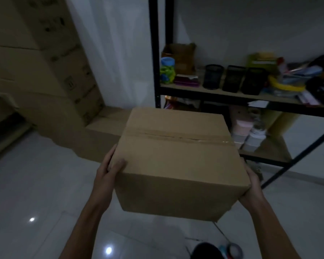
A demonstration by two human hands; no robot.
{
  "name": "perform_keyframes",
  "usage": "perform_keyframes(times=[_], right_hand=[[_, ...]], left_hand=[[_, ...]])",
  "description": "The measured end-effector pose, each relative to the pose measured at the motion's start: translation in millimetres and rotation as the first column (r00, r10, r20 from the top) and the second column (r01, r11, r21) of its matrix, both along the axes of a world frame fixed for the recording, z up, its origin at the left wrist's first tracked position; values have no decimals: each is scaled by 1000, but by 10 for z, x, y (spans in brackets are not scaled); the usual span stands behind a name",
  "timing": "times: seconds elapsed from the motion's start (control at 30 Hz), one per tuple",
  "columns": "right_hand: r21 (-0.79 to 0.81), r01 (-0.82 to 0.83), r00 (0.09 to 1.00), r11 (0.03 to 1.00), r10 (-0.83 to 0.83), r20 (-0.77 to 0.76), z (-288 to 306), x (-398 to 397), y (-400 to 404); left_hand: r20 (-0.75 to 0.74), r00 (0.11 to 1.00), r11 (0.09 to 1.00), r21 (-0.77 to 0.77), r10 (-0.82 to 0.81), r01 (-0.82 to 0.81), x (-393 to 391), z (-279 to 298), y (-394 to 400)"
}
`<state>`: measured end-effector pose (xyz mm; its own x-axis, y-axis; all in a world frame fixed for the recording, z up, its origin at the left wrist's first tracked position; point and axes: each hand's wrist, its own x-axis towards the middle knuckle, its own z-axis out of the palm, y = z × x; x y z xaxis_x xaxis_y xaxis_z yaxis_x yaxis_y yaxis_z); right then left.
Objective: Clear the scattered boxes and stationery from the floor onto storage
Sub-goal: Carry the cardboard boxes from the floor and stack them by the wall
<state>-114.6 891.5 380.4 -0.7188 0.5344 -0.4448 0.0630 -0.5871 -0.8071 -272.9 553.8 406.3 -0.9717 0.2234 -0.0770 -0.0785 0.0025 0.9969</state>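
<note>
A taped brown cardboard box (178,161) hangs in the air in front of me, above the white tiled floor. My left hand (108,171) grips its near left corner, thumb over the top edge. My right hand (251,186) holds the right side, with its fingers hidden behind the box. A black metal shelf rack (232,99) stands just beyond the box on the right. On the floor below, by my foot, lies a roll of tape (234,250) with other small stationery.
A tall stack of cardboard boxes (51,75) fills the left back corner, with a low flat box (101,133) at its foot. The rack's shelf holds black pen cups (232,79), a small brown box and mixed clutter. Bare tiled floor (36,193) spreads left.
</note>
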Motion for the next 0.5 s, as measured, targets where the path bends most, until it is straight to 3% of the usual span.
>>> perform_keyframes(times=[0.5], right_hand=[[46, -365, 928, 930, 367, -62, 57, -2519, -1581]], left_hand=[[-21, 967, 962, -93, 255, -256, -1512, -110, -1863]])
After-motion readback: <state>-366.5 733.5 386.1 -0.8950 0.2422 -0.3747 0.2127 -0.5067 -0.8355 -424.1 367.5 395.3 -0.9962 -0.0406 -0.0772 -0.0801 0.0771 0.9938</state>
